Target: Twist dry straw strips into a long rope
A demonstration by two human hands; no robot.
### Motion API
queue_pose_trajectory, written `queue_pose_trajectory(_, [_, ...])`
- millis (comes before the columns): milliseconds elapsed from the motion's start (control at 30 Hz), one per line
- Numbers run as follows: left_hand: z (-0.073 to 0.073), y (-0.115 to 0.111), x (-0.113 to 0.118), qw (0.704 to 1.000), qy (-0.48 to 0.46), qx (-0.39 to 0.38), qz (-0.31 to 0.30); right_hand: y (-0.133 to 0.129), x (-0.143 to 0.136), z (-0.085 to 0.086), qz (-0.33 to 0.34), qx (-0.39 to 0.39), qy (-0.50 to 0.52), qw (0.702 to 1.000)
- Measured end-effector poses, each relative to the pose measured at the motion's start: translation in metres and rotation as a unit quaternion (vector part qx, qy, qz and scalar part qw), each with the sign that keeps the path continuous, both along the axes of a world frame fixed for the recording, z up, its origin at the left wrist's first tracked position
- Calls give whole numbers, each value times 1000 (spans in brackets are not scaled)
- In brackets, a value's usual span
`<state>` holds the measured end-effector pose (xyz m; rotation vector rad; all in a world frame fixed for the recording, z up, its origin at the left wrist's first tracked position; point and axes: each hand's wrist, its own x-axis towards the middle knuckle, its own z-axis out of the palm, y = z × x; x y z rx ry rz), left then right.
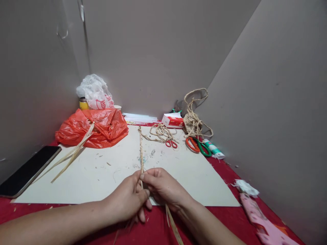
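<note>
A thin braided straw cord runs from the back of the white board straight down to my hands. My left hand is closed on its near end, fingers curled around the strands. Beside it, touching, my right hand pinches the same cord between thumb and forefinger. Loose flat straw strands trail out below my right hand toward the front edge. Farther back, the cord joins a loose coil of braided rope. The strands inside my fingers are mostly hidden.
A red plastic bag with straw poking out lies left, near a phone. At the back right are red-handled scissors, larger scissors, a rope bundle, a red-and-white box and a tube. Grey walls stand close around.
</note>
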<state>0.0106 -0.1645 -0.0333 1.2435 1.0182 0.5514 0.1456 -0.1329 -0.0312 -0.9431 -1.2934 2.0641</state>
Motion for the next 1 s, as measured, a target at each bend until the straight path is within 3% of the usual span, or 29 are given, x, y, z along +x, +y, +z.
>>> queue_pose_trajectory(167, [25,17,-15,995,57,-44,-67,4,7,5,-35,-20,-28,999])
queue_pose_trajectory(200, [29,24,-19,994,90,-24,-65,5,8,6,-43,-23,-39,998])
queue_pose_trajectory(267, [30,37,-26,992,114,59,16,6,10,9,-48,-24,-53,997])
queue_pose_trajectory(333, [25,43,-27,990,51,96,91,6,11,10,-42,-17,-55,997])
queue_pose_trajectory(367, [22,44,-26,992,-3,77,98,7,11,10,-37,-12,-55,998])
queue_pose_trajectory(467, [11,38,-17,993,-102,-52,30,7,12,11,-21,3,-58,998])
queue_pose_trajectory(533, [8,34,-13,993,-88,-73,2,7,12,10,-9,7,-66,998])
queue_pose_trajectory(667, [10,35,-15,999,-30,3,16,10,15,7,-3,20,-91,996])
queue_pose_trajectory(800, [7,42,-19,999,24,34,8,11,18,7,25,97,-144,984])
queue_pose_trajectory(1000, [-4,44,-17,999,30,43,-16,7,18,14,43,261,-311,913])
